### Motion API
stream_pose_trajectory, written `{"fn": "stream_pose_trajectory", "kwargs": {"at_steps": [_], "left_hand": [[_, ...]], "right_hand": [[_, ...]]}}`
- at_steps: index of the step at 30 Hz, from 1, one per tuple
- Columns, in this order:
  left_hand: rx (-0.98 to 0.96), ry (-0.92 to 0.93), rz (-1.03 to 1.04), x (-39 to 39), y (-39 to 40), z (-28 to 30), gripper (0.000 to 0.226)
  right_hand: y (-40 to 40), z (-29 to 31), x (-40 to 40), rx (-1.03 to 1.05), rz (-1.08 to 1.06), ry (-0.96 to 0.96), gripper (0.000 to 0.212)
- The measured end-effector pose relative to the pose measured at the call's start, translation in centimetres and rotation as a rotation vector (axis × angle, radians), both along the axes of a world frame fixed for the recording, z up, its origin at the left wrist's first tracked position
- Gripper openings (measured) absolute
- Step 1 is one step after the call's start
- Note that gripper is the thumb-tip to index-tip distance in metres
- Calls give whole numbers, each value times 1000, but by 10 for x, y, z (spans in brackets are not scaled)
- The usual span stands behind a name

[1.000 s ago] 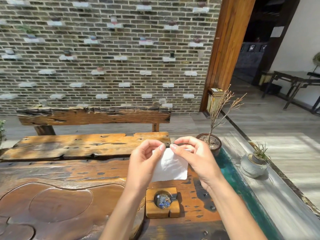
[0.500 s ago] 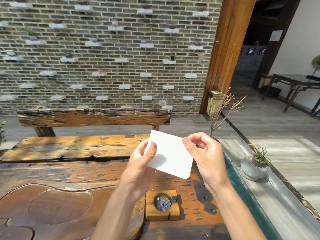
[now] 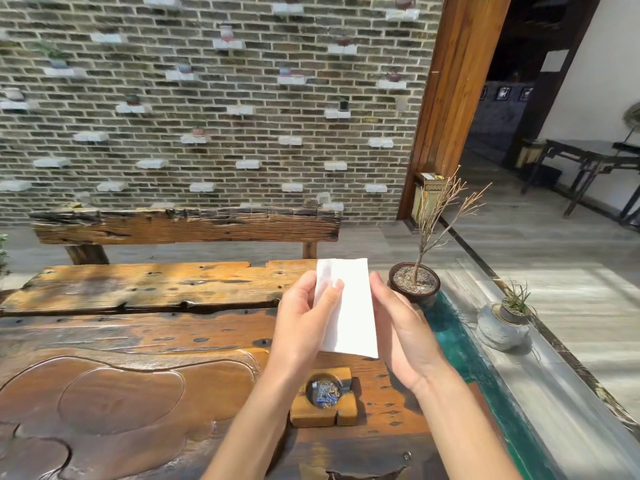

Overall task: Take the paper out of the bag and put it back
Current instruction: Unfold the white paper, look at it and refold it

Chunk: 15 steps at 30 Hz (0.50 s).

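Note:
A flat white rectangle of paper stands upright, long side vertical, in the air above the wooden table. Its upper left corner looks thinner and slightly see-through; I cannot tell the bag apart from the paper there. My left hand pinches the left edge, with the thumb pressed on the front near the top. My right hand holds the right edge, its fingers hidden behind the sheet.
Just below the hands a small wooden ashtray block sits on the table. A dark pot with a dry twig stands close to my right hand, and a grey pot stands further right on the ledge. A wooden bench lies beyond the table.
The white sheet has turned from a tilted, wide position to upright. My right hand has dropped lower along its right edge, and my left thumb has slid up onto its front.

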<state>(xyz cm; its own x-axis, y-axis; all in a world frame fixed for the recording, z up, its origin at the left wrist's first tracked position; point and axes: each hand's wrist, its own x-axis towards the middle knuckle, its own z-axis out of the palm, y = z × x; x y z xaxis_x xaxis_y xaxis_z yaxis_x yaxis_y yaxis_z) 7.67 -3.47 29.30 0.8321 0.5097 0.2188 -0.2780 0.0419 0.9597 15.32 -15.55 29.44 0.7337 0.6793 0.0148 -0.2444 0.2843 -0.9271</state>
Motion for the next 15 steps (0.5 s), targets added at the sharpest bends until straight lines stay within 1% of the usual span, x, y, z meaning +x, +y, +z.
{"fn": "stream_pose_trajectory", "kwargs": {"at_steps": [4, 6, 8, 10, 12, 14, 15], "left_hand": [[119, 43, 105, 1, -1, -18, 12], [117, 60, 93, -1, -1, -26, 13], [111, 63, 61, -3, -2, -32, 13], [103, 71, 53, -4, -4, -39, 14], [106, 101, 63, -6, -4, -48, 13], [122, 151, 90, -9, -4, -60, 11], [118, 162, 95, -12, -2, -67, 10]], "right_hand": [[-1, -12, -3, 62, 65, 6, 53], [-1, -18, -5, 32, 54, 18, 42], [2, -26, -4, -47, -1, 20, 29], [2, -36, -3, -98, -35, 43, 26], [-1, -45, -3, -127, -62, 59, 31], [-9, -56, -2, -176, -95, 75, 46], [-15, -61, 0, -200, -106, 88, 49]]}}
